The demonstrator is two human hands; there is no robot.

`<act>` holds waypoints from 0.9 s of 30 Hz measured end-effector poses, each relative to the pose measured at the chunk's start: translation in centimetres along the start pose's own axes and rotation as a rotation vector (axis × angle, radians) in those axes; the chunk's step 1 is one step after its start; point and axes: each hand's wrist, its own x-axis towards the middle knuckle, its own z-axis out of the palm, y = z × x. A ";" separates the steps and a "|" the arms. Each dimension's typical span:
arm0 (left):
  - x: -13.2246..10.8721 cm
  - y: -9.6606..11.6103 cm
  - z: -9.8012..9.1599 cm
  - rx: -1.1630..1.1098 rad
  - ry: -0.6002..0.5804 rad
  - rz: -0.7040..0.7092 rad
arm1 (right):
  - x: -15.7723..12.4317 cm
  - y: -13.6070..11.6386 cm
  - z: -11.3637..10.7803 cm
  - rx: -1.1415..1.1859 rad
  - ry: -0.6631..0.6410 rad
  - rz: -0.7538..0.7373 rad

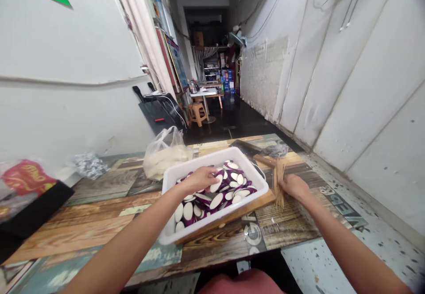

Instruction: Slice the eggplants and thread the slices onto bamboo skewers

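A white plastic tub [262, 189] holds many oval slices of purple-skinned eggplant [217, 201]. My left hand [202, 179] reaches into it from the left, with fingers and thumb closed on one eggplant slice [216, 183]. To the right of the tub, a bundle of thin wooden skewers [278, 196] lies on the table. My right hand [295, 186] is at the bundle's right side with its fingers curled in and pinched at the skewers. How many it grips is hidden.
A wooden board [229, 216] is under the tub. Behind the tub stand a tied clear plastic bag [168, 156] and a dark-bladed knife [247, 147] with a wooden handle. Crumpled grey plastic [277, 151] lies by the skewers. The patterned wooden table [109, 214] ends near my body.
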 end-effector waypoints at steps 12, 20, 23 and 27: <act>1.6 0.2 0.2 -0.478 0.054 -0.048 | -1.1 0.8 -1.2 0.071 0.047 -0.046; 2.0 0.4 -0.2 -0.757 0.190 -0.092 | -8.9 -3.3 -4.2 0.246 0.337 -0.204; 2.0 0.7 -0.1 -0.807 0.208 -0.077 | -12.5 -6.9 -3.7 0.528 0.281 -0.559; 1.9 0.7 -0.1 -0.861 0.219 -0.045 | -14.1 -10.4 -2.5 0.443 0.292 -0.704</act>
